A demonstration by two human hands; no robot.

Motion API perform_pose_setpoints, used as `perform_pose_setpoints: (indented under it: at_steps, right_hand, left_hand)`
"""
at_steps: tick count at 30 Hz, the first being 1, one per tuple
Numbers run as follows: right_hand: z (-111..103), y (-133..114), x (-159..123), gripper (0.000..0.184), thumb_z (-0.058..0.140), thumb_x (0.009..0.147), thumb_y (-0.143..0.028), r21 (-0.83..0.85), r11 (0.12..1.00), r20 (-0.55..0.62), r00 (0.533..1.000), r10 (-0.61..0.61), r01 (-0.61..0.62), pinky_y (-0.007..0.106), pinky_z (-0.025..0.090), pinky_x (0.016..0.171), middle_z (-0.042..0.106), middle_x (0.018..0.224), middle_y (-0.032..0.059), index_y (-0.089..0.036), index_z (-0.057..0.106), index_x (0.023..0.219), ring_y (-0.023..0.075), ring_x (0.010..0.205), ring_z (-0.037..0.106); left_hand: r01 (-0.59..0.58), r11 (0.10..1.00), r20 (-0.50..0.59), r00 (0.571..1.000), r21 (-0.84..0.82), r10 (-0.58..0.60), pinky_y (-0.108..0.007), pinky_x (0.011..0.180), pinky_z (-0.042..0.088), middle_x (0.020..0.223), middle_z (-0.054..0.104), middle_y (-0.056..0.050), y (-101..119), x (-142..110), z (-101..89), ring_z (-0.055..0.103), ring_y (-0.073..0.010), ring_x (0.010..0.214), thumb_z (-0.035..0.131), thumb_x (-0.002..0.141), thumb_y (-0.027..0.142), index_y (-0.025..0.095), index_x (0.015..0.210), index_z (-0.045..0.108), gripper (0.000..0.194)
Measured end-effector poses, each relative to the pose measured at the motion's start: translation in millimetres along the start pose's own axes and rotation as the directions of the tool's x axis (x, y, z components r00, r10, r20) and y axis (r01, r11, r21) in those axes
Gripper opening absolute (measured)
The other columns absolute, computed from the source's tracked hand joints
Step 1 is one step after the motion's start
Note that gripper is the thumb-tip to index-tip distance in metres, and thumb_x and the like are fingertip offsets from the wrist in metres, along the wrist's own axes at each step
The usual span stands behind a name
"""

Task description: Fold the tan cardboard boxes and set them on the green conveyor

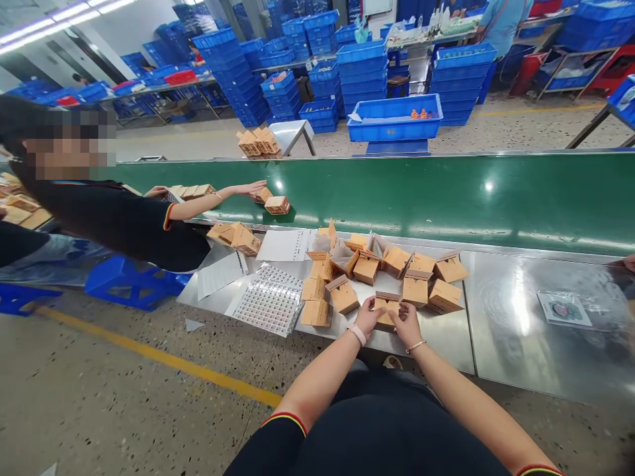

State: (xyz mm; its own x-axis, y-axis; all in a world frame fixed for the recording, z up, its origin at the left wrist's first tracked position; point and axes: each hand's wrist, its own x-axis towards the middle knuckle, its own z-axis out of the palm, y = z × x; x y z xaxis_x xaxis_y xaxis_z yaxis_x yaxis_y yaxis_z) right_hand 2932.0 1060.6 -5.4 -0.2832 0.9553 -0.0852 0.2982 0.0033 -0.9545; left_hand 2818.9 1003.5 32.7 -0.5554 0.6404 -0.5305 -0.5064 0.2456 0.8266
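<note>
A small brown cardboard box (386, 320) stands on the metal table close to my body, its top flap raised. My left hand (367, 318) grips its left side, and my right hand (407, 325) grips the right side with fingers bent at the flap. What lies inside the box is hidden. Around it, behind and to both sides, stand several like boxes, among them one with a raised flap (343, 296) at the left and one (445, 297) at the right. Some at the back have greyish wrapping (342, 254) sticking out.
Sticker sheets (268, 301) and white papers (282, 245) lie left on the metal table (436, 340). Beyond runs a green conveyor belt (397, 192). A co-worker's hand (251, 189) reaches toward boxes (277, 205) on it. A flat plastic-wrapped item (564, 309) lies right.
</note>
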Motion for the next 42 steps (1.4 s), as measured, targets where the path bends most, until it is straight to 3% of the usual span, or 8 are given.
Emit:
perform_pose_setpoints:
  at_steps: [6,14,21,24,27,30,34,42]
  right_hand:
    - [-108,-10,13,0.061,0.063,0.073,-0.054,-0.457,0.848,-0.363,0.814,-0.454,0.27,0.05,0.044,0.087,0.044,0.114,0.017,-0.016,0.047,0.117,0.0324,0.107,0.046]
    - [-166,-17,69,0.022,0.055,0.079,-0.038,-0.712,0.559,0.192,0.883,-0.428,0.425,0.047,0.049,0.08,0.058,0.114,0.0134,-0.022,0.07,0.075,0.0337,0.106,0.053]
    - [-198,-68,82,0.039,0.041,0.074,-0.015,-0.694,0.496,0.39,0.852,-0.349,0.521,0.038,0.055,0.078,0.066,0.104,0.0097,-0.024,0.071,0.097,0.0249,0.091,0.064]
    - [-182,-115,100,0.037,0.038,0.081,-0.018,-0.64,0.461,0.412,0.781,-0.469,0.615,0.04,0.055,0.082,0.065,0.107,0.0092,-0.024,0.069,0.102,0.0249,0.094,0.063]
    - [-128,-159,126,0.036,0.037,0.085,-0.019,-0.549,0.432,0.555,0.699,-0.451,0.715,0.039,0.053,0.087,0.066,0.109,0.0084,-0.023,0.068,0.104,0.0241,0.099,0.062]
    - [-54,-188,158,0.04,0.041,0.08,-0.013,-0.537,0.406,0.713,0.655,-0.25,0.739,0.042,0.049,0.092,0.063,0.119,0.009,-0.023,0.069,0.107,0.0258,0.107,0.058]
    - [18,-208,199,0.047,0.051,0.069,-0.009,-0.679,0.507,0.69,0.698,0.191,0.531,0.041,0.047,0.091,0.061,0.124,0.0101,-0.022,0.067,0.111,0.0289,0.112,0.056]
    - [38,-231,229,0.021,0.055,0.079,-0.025,-0.758,0.532,0.626,0.649,0.433,0.377,0.036,0.051,0.067,0.069,0.097,0.006,-0.021,0.07,0.092,0.0205,0.077,0.065]
  left_hand:
    - [-0.233,0.919,-0.028,0.967,0.318,0.255,-0.029,0.08,0.05,0.095,0.066,-0.008,1,-50,-33.6,0.062,-0.0162,0.083,0.075,0.068,0.034,0.016,0.089,0.064,0.03]
    - [-0.325,0.893,0.057,0.945,0.311,0.323,-0.026,0.064,0.049,0.075,0.065,-0.003,27,-91,-50.7,0.06,-0.0152,0.069,0.069,0.07,0.048,0.016,0.079,0.064,0.033]
    - [-0.409,0.863,-0.011,0.902,0.296,0.431,-0.028,0.068,0.052,0.077,0.066,-0.004,93,-103,-98.2,0.062,-0.0153,0.069,0.069,0.072,0.053,0.017,0.081,0.064,0.037]
    - [-0.444,0.837,-0.036,0.877,0.321,0.479,-0.028,0.07,0.053,0.077,0.067,-0.004,115,-96,-113.3,0.063,-0.0158,0.072,0.068,0.073,0.053,0.018,0.081,0.063,0.037]
    - [-0.47,0.819,-0.003,0.867,0.328,0.498,-0.028,0.072,0.053,0.078,0.067,-0.005,133,-84,-116.5,0.063,-0.0162,0.074,0.066,0.075,0.052,0.018,0.083,0.064,0.036]
    - [-0.497,0.793,0.081,0.86,0.353,0.504,-0.028,0.072,0.052,0.079,0.067,-0.005,146,-75,-112.3,0.062,-0.016,0.073,0.066,0.076,0.049,0.018,0.083,0.064,0.032]
    - [-0.511,0.779,0.159,0.858,0.362,0.489,-0.028,0.072,0.051,0.079,0.067,-0.005,154,-69,-112.5,0.062,-0.0165,0.074,0.064,0.078,0.047,0.018,0.082,0.066,0.029]
    - [-0.457,0.837,-0.014,0.875,0.301,0.484,-0.029,0.073,0.053,0.077,0.066,-0.005,149,-77,-138.7,0.062,-0.0166,0.073,0.066,0.075,0.053,0.018,0.082,0.065,0.036]
